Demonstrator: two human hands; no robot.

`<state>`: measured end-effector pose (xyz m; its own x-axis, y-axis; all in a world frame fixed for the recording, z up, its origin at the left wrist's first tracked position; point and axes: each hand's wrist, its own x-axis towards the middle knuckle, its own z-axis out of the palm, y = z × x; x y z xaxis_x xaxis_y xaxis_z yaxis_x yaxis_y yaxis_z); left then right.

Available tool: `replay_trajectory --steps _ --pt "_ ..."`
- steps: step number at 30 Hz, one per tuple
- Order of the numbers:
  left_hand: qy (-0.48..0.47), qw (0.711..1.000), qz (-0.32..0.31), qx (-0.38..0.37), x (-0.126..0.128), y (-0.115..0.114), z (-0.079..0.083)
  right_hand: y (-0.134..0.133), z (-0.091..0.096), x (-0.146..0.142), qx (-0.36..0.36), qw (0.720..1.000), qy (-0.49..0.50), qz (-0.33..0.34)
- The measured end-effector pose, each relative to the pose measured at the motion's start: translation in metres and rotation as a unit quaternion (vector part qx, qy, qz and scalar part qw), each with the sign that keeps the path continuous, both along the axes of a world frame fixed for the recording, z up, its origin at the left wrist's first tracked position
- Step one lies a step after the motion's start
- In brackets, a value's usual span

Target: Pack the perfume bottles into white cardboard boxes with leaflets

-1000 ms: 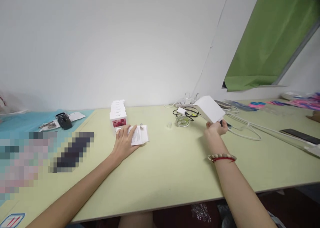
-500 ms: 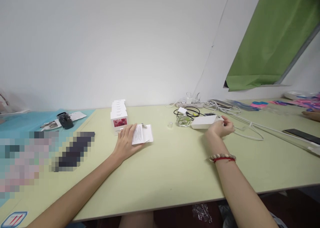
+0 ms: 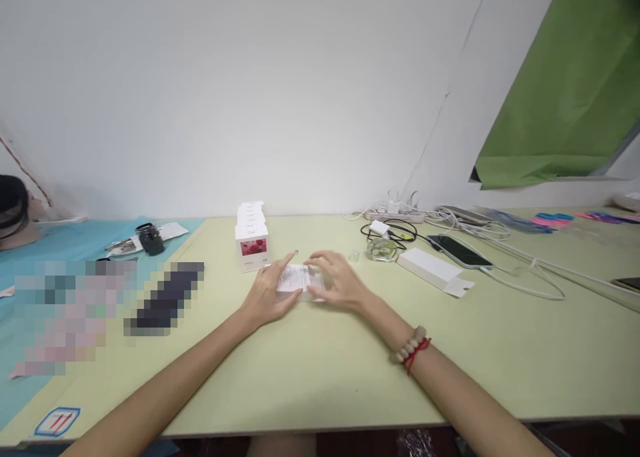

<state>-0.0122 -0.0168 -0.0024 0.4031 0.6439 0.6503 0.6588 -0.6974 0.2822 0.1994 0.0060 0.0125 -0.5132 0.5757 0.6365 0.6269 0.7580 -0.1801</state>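
A small white cardboard box (image 3: 293, 278) with printed text lies on the table in front of me. My left hand (image 3: 267, 290) is wrapped round its left part, fingers over the top and thumb along the near side. At the box's right end, my right hand (image 3: 336, 280) curls its fingers round the end; motion blurs this end, so the flap there is unclear. Just behind my left hand stands a row of white boxes (image 3: 253, 243), the front one bearing a red picture.
Right of my hands are a clear glass bottle (image 3: 382, 249), a small clear cap (image 3: 355, 255), a long white box (image 3: 430, 270) with its end flap open, and a phone (image 3: 460, 251) on a cable. White cables (image 3: 530, 263) run along the right. A dark jar (image 3: 150, 239) stands left.
My right hand has let go of the long white box, which now lies on the table, and has moved left to the small box. The view has shifted slightly left.
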Motion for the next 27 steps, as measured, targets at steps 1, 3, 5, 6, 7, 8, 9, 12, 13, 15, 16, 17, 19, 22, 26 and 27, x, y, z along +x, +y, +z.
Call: replay_trajectory --steps 1,3,5,6,7,8,9,12,13,15,16,17,19,22,26,27 --pt "-0.039 0.999 0.004 0.005 -0.001 0.001 0.0 -0.004 -0.004 -0.011 -0.025 0.999 -0.023 0.024" --pt "-0.105 0.994 0.028 0.024 -0.004 0.004 -0.002 -0.01 -0.009 -0.024 -0.068 0.996 -0.04 0.049" --pt "-0.143 0.987 0.063 0.047 -0.007 0.008 -0.003 -0.013 -0.011 -0.024 -0.096 0.994 -0.025 0.056" --pt "-0.152 0.984 0.079 0.056 -0.009 0.01 -0.003 -0.012 -0.011 -0.022 -0.105 0.993 -0.015 0.055" --pt "-0.156 0.981 0.091 0.064 -0.009 0.012 -0.003 -0.012 -0.01 -0.019 -0.111 0.992 -0.003 0.053" --pt "-0.157 0.98 0.1 0.069 -0.01 0.012 -0.004 -0.01 -0.009 -0.016 -0.113 0.992 0.01 0.048" --pt "-0.155 0.979 0.105 0.075 -0.01 0.012 -0.004 -0.008 -0.008 -0.013 -0.108 0.993 0.027 0.04" --pt "-0.14 0.981 0.095 0.097 -0.009 0.009 -0.003 0.002 -0.005 -0.003 -0.06 0.992 0.111 -0.011" --pt "-0.129 0.982 0.085 0.105 -0.009 0.008 -0.003 0.007 -0.005 0.0 -0.041 0.987 0.148 -0.037" --pt "-0.099 0.986 0.063 0.118 -0.008 0.005 -0.002 0.018 -0.004 0.007 -0.016 0.97 0.223 -0.097" --pt "-0.082 0.988 0.05 0.121 -0.007 0.004 -0.002 0.024 -0.004 0.01 -0.013 0.959 0.254 -0.124" --pt "-0.066 0.99 0.036 0.123 -0.007 0.003 -0.001 0.03 -0.004 0.013 -0.016 0.949 0.278 -0.149" --pt "-0.041 0.992 0.01 0.121 -0.006 0.003 -0.001 0.043 -0.001 0.017 -0.034 0.934 0.295 -0.197" --pt "-0.032 0.993 -0.008 0.111 -0.005 0.004 0.0 0.062 0.008 0.016 -0.068 0.925 0.249 -0.279" --pt "-0.042 0.995 -0.012 0.091 -0.005 0.007 0.0 0.09 0.023 0.004 -0.159 0.891 0.221 -0.364" --pt "-0.043 0.995 -0.014 0.084 -0.005 0.008 0.0 0.097 0.026 0.002 -0.184 0.878 0.231 -0.376"
